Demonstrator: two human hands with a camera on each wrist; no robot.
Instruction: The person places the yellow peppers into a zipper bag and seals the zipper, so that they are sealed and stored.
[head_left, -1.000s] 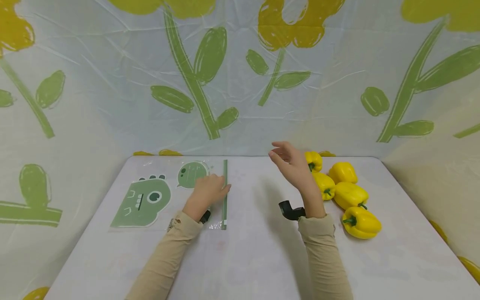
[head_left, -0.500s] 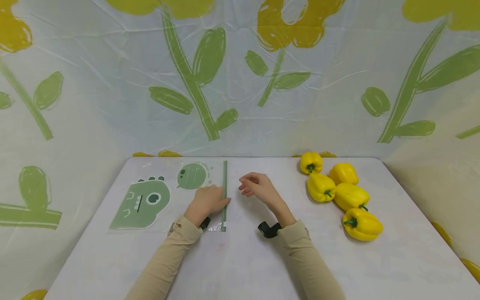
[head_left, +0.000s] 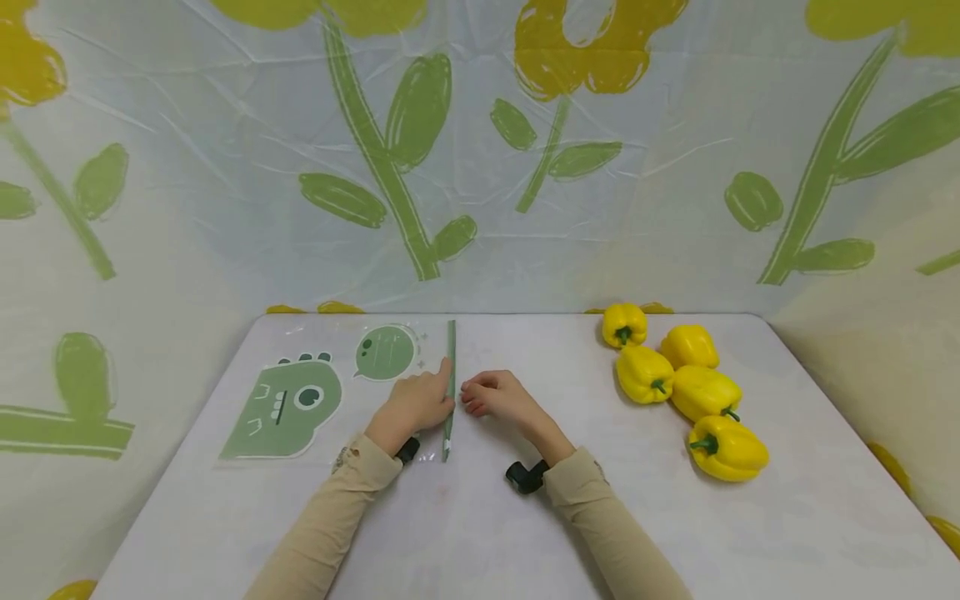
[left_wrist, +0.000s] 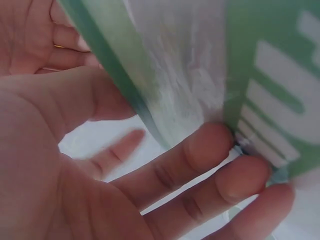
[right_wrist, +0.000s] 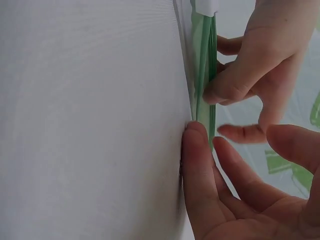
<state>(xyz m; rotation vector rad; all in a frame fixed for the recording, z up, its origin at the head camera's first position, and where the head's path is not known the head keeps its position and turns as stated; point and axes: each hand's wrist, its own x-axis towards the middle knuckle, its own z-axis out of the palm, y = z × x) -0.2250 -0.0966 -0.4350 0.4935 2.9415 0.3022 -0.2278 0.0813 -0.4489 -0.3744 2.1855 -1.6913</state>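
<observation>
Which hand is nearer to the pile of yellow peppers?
Right. The right hand lies just right of the bag's green strip, on the same side as the yellow peppers; the left hand is left of the strip, farther away.

We see a clear bag [head_left: 352, 392] w/ green dino print and green zip strip [head_left: 450, 383], five yellow peppers [head_left: 686, 392] w/ green stems, beige sleeves [head_left: 600, 533] — white table [head_left: 525, 533], backdrop w/ green-yellow flowers.

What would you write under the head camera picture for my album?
Two hands, left hand and right hand, meet at a clear plastic bag's green zip strip, beside five yellow bell peppers.
</observation>
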